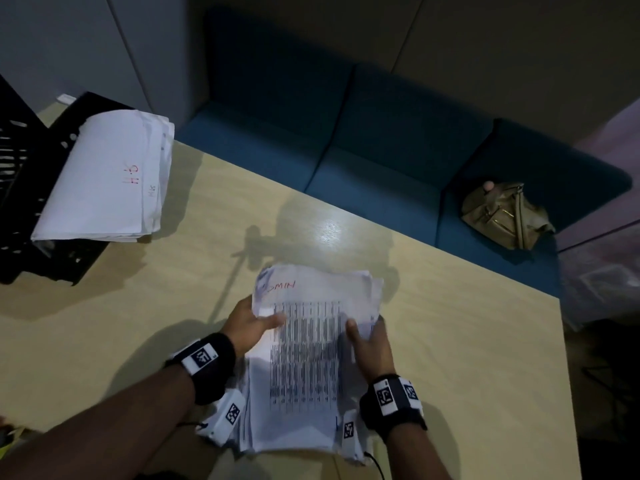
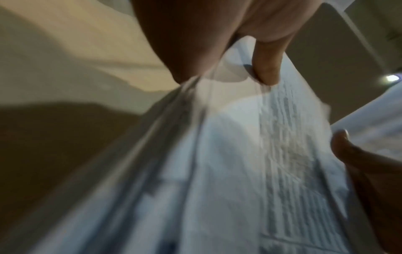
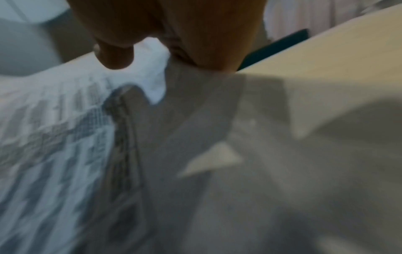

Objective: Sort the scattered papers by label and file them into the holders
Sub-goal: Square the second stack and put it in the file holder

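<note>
holding the admin paper stack (image 1: pixel 313 344) over the table (image 1: pixel 450 341), left hand (image 1: pixel 247 325) and right hand (image 1: pixel 372 344) pinch its sides. hr papers (image 1: pixel 107 178) already sit in the black holder (image 1: pixel 20 188); this stack looks unfiled.

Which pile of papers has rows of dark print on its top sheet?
The stack of papers gripped by both the left hand and right hand. The other pile, resting on the black holder, shows only red handwriting on top.
</note>
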The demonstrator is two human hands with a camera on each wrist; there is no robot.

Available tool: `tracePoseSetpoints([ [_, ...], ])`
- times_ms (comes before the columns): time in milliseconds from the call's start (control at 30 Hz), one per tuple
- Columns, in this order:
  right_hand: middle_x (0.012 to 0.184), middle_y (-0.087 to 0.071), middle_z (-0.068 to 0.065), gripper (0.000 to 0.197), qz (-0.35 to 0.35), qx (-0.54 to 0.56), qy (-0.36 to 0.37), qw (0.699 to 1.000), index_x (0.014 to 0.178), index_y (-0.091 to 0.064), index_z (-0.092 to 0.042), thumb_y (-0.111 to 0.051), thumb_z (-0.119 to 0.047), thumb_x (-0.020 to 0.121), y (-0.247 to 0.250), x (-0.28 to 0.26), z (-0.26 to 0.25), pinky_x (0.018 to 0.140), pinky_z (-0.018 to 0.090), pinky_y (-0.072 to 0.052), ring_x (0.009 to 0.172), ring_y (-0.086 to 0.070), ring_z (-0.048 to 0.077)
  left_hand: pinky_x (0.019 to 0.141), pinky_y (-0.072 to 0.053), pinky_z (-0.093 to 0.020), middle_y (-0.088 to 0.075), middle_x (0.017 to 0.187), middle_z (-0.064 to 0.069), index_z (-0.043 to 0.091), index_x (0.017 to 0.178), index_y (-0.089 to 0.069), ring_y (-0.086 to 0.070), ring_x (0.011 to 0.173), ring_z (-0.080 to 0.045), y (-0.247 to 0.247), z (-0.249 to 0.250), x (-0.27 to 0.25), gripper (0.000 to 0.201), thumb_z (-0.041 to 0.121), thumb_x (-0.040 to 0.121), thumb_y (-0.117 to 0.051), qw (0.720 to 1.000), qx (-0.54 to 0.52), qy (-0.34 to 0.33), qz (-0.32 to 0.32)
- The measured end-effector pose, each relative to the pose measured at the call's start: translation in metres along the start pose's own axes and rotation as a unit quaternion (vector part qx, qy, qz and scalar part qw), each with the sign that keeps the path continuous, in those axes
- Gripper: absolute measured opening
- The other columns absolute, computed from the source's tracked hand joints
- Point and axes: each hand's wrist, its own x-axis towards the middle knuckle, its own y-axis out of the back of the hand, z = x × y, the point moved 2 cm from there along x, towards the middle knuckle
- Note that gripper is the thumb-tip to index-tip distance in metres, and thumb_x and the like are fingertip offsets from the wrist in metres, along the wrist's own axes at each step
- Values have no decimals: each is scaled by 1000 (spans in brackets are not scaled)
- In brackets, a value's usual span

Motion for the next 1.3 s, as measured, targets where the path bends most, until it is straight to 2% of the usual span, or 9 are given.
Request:
tracePoseSetpoints([
  [300,105,-67,6,55,196,88,223,951,111,-58,-15,-65,-53,72,59,-14,-117,77,28,-55,94,-64,19,67,-48,-6,-66,92,14,23,106,-58,-63,79,13,-30,137,-53,34,-6,88,-60,948,-74,-307,30],
  [400,99,-64,1,35,263,104,262,923,102,-59,-35,-69,-39,69,68,-32,-136,77,35,-51,91,-61,21,72,-47,-5,-70,83,27,10,111,-59,-63,82,13,-43,151,-65,37,-17,87,-53,934,-153,-322,-15],
  [467,96,-62,2,44,278,111,232,926,107,-64,-19,-70,-35,67,64,-34,-126,74,35,-49,90,-61,24,71,-48,-6,-69,79,30,18,98,-71,-64,78,12,-47,139,-69,20,5,84,-68,933,-176,-314,-29],
  [567,92,-64,11,58,234,94,150,956,105,-65,0,-65,-43,66,41,-28,-83,69,34,-46,87,-63,30,75,-51,-10,-74,89,17,34,88,-74,-66,82,7,-53,103,-66,20,20,75,-76,950,-209,-218,-75],
  [733,92,-67,12,44,156,68,72,983,104,-65,-1,-79,-29,73,9,-23,-42,70,38,-53,89,-64,32,53,-54,-21,-66,51,-1,5,48,-69,-65,48,-6,-56,79,-73,3,7,48,-72,967,-211,-111,-86],
  [967,98,-68,16,38,141,45,91,985,105,-65,-1,-79,-20,75,12,-26,-37,73,37,-51,87,-59,23,60,-57,-25,-70,62,-1,12,60,-76,-67,58,-11,-46,74,-65,23,18,74,-59,919,-384,-54,-77],
  [1133,104,-68,8,25,42,-12,128,991,109,-63,-10,-69,-15,85,12,-22,-29,76,36,-47,94,-60,22,66,-50,-9,-69,72,18,20,88,-65,-63,71,4,-10,61,-58,36,-10,93,-46,985,-151,-79,-14],
  [1233,103,-69,-13,29,-29,-12,166,986,113,-61,-19,-68,-13,86,11,-22,-42,80,33,-50,96,-65,12,70,-45,-25,-63,72,8,17,86,-65,-57,67,-5,27,67,-59,6,23,89,-65,989,-43,-138,14],
  [1300,98,-70,-28,31,-65,-17,183,981,111,-60,-28,-67,-11,86,1,-21,-58,79,31,-52,94,-65,-3,74,-45,-33,-61,78,0,14,85,-68,-55,73,-14,59,73,-62,41,55,79,-63,986,-4,-159,39],
])
